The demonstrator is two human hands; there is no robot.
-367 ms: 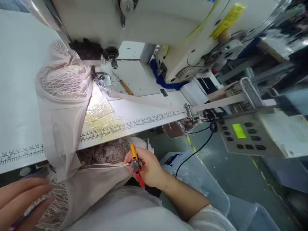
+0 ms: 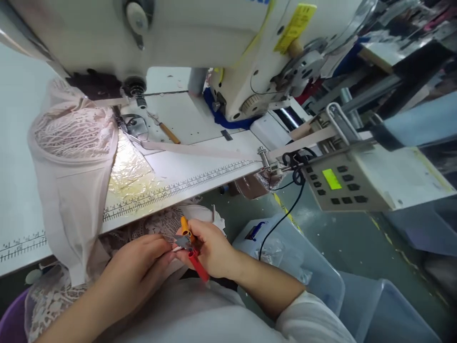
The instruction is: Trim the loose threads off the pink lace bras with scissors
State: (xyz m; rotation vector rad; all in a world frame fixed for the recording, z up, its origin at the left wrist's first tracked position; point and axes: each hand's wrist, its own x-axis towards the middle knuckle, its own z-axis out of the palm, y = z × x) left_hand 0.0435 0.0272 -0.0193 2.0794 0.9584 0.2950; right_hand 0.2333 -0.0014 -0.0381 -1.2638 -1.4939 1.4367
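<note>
My right hand is closed around small snips with a grey metal head and an orange and a red handle. Pressed against it, my left hand pinches the edge of a pale pink lace garment just beside the metal head. This cloth hangs below the table's front edge, over my lap, and my left forearm hides much of it. Another stretch of pale pink cloth with a lace cup lies on the table at the sewing machine's foot and drapes over the front edge.
The sewing machine stands across the table, with a wooden-handled pick on its bed. A pale tape runs from the right to the foot. A control box juts out at right, above clear plastic bins. A purple tub sits lower left.
My left hand has come in from the lower left to meet my right hand at the cloth edge. The camera view has shifted, so the machine appears farther left.
</note>
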